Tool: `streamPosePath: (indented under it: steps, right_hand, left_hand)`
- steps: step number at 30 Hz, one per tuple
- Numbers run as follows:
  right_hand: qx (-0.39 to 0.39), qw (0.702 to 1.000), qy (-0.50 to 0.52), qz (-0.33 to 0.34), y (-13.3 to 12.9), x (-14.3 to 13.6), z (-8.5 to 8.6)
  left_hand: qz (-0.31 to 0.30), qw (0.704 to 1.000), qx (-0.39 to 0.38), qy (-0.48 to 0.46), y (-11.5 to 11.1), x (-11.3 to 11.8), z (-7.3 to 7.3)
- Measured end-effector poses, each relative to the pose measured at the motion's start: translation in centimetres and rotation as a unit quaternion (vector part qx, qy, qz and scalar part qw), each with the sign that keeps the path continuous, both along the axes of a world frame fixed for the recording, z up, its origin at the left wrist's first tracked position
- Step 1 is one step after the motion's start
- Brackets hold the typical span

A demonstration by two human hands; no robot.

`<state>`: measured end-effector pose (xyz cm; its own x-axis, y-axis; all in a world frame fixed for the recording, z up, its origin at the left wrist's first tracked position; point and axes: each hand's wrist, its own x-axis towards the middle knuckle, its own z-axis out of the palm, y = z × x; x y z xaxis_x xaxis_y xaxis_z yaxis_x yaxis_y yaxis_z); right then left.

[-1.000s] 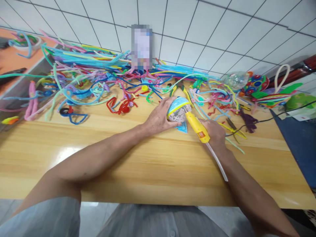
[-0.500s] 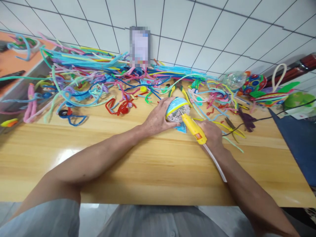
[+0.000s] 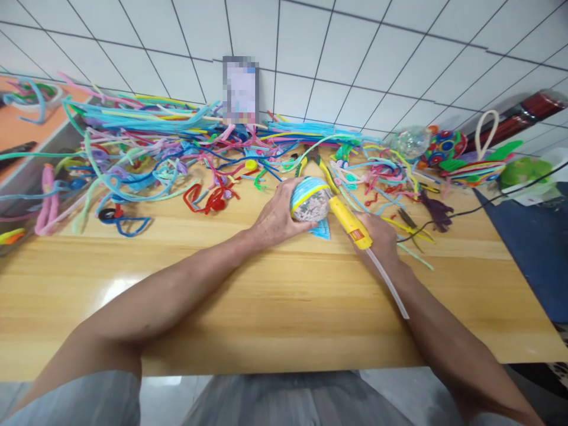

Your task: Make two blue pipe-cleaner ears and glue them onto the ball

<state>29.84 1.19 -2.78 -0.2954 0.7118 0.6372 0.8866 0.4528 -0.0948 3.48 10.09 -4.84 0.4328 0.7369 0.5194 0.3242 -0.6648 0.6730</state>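
Note:
My left hand (image 3: 277, 216) is wrapped round a ball (image 3: 312, 204) from its left side. Blue fuzzy strips and one yellow band cover the ball's upper part; its lower right part is bare and greyish, with a mottled look. A blue fin-like piece (image 3: 320, 229) juts out below the ball. In my right hand (image 3: 377, 236) is a yellow hot glue gun (image 3: 350, 223), its nozzle end beside the ball's right edge. A clear glue stick (image 3: 387, 283) sticks out of the gun's back end. The fingers round the gun's handle are mostly hidden.
Pipe cleaners (image 3: 146, 115) in many colours heap along the wall. Yellow-handled pliers (image 3: 326, 168) lie behind the ball. A phone (image 3: 242, 92) leans on the tiles. Decorated balls (image 3: 444, 148) stand at the right. A black cord (image 3: 465, 212) runs across the table's right side.
The glue gun's tip has drawn back to the right from the ball's bare part. The ball has turned slightly in my left hand. The whole view has shifted a little.

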Motion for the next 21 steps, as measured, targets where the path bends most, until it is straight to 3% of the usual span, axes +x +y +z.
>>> streamPosePath:
  steps: [14, 21]
  right_hand:
    - [-0.022, 0.998, -0.015, 0.052, -0.3, -0.8, 1.3]
    - [0.012, 0.999, -0.006, 0.051, -0.2, -1.0, 1.6]
  left_hand:
    - [-0.025, 0.999, 0.033, -0.017, 0.3, -0.2, -0.4]
    - [-0.021, 0.999, 0.008, -0.034, 0.5, -0.3, -1.0]
